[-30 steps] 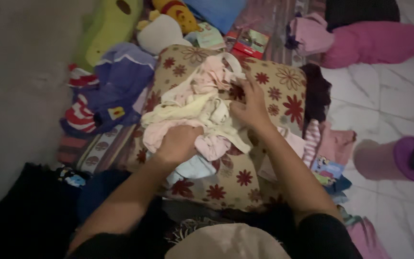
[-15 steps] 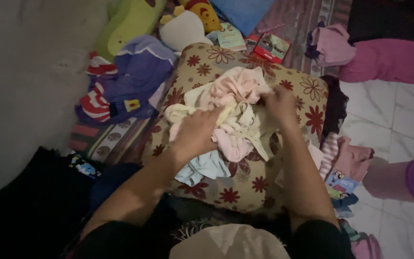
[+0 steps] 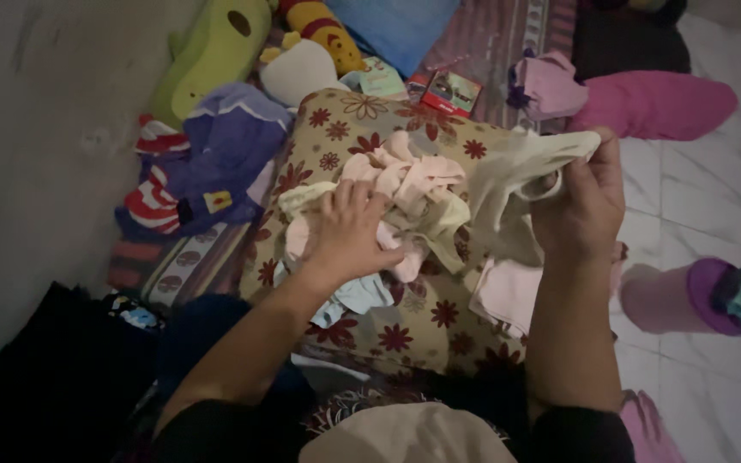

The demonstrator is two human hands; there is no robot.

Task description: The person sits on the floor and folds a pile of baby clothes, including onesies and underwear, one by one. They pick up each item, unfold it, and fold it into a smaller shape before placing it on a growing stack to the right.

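Pale cream garment (image 3: 516, 184): my right hand (image 3: 583, 206) now grips it by one edge, fingers closed over the cloth, and holds it raised to the right of the pile. Half a second ago this hand was low, buried in the heap; the garment has since come free and hangs stretched from my grip down toward the cushion. One item is therefore separated from the rest.

My left hand (image 3: 349, 231) remains on the pile of small clothes (image 3: 405, 184), palm down and fingers spread flat, gripping nothing that I can see. It has shifted only slightly on the heap.

Surface: the pile rests on a floral cushion (image 3: 336, 129), tan with dark red flowers, directly under my left hand. A pink folded cloth (image 3: 503, 291) lies below my right hand, at the cushion's right edge.

Surroundings: a purple and striped garment (image 3: 207, 163) lies left of my left hand. Beyond both hands are a yellow-green plush toy (image 3: 212, 51), a small red box (image 3: 448, 90) and a magenta bolster (image 3: 653, 103). White marble tile floor (image 3: 696, 206) extends to the right of my right hand, with a pink container (image 3: 671, 296) lying on it. The light is dim.
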